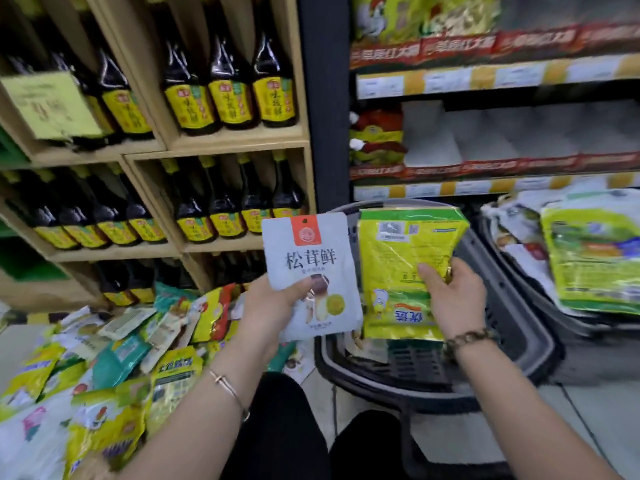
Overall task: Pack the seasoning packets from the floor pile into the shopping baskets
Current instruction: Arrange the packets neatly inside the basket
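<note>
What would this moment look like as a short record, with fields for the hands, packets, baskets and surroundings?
Left: left hand holds a white packet upright, thumb on its front.
Right: right hand grips a yellow-green packet above the near basket.
Basket ahead: dark, mostly bare inside.
Basket beyond: far basket on the right, heaped with packets.
Floor: floor pile of mixed packets on the left.
Shelves: dark sauce bottles with yellow labels.
</note>
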Demonstrator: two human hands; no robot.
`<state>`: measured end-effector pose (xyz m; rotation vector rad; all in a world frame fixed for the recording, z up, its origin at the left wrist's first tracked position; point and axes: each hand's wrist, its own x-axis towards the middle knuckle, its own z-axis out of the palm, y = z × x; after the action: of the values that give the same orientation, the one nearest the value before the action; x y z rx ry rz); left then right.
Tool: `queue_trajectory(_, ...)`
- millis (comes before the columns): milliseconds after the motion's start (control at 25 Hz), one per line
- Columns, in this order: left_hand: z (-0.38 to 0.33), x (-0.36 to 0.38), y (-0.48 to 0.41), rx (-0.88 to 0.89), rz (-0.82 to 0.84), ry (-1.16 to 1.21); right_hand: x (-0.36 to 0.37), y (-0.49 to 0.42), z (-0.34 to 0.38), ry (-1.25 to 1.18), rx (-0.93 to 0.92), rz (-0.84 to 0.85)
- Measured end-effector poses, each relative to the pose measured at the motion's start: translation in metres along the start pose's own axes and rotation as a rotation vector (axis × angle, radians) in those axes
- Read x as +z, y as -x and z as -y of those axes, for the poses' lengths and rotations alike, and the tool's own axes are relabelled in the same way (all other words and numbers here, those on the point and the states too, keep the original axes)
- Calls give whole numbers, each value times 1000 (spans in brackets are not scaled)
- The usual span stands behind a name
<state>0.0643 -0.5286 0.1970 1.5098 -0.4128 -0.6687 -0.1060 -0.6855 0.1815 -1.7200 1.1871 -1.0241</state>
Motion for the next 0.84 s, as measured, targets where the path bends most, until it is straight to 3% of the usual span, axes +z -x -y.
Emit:
queue_trajectory(200, 14, 49, -26, 22, 50, -240, -34, -34, -49, 235, 96, -64)
queue_trajectory(440, 67, 100, -95, -143, 104, -537, -5, -71, -101, 509, 293, 104)
queue_trajectory(640, 135, 143, -167, -283, -109, -478, 43, -125, -149, 593, 472, 146)
queue_trajectory(840, 224, 159, -212, -489, -179, -578, 105, -173, -217, 718, 549, 242)
